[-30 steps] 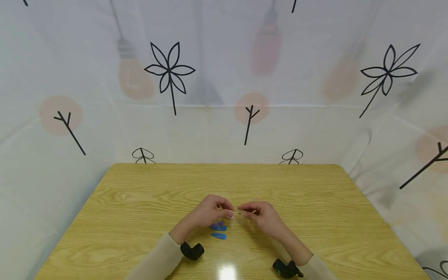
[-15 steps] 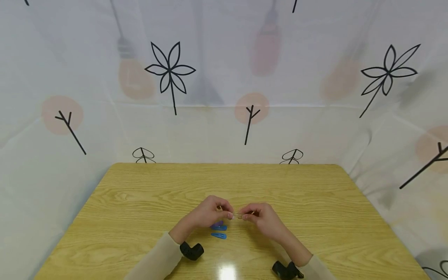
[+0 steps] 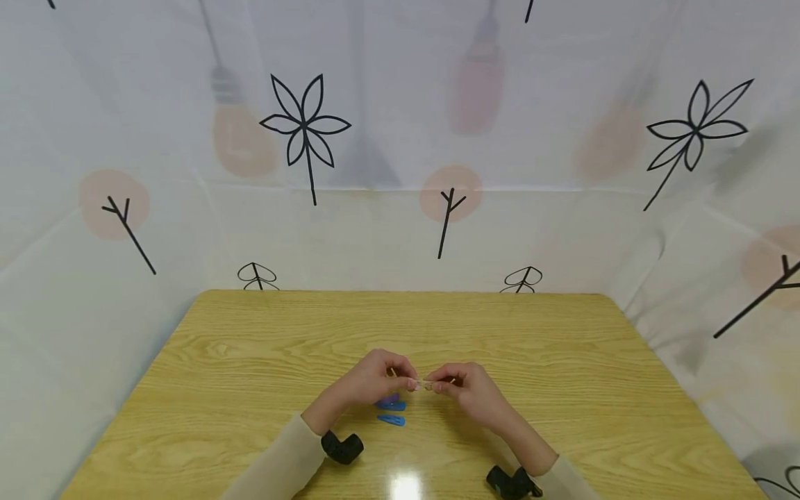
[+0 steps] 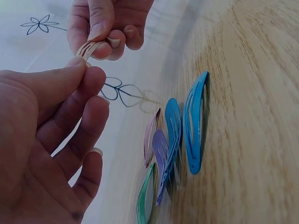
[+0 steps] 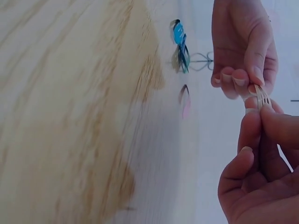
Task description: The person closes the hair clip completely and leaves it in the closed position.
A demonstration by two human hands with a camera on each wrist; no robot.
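A pale cream snap hair clip (image 4: 88,48) is held up between both hands, off the table. My left hand (image 3: 375,378) pinches one end between thumb and index finger. At the other end, my right hand (image 3: 471,392) pinches it with thumb and fingertips, which cover part of the clip. On the table by the left hand lie more snap clips: a blue clip (image 4: 195,123), a second blue clip (image 4: 173,123) leaning over a purple clip (image 4: 161,149), a pink clip (image 4: 150,137) and a green clip (image 4: 145,198).
The wood-grain table (image 3: 281,326) reaches back to a white patterned cloth (image 3: 387,236), which also hangs at both sides. A black wrist camera (image 3: 342,448) sits on the left wrist and another black camera (image 3: 509,481) on the right one.
My right hand has shifted slightly toward the near edge, and its fingertips have changed place a little on the pale hair clip. The left hand and the clips on the table stay nearly still.
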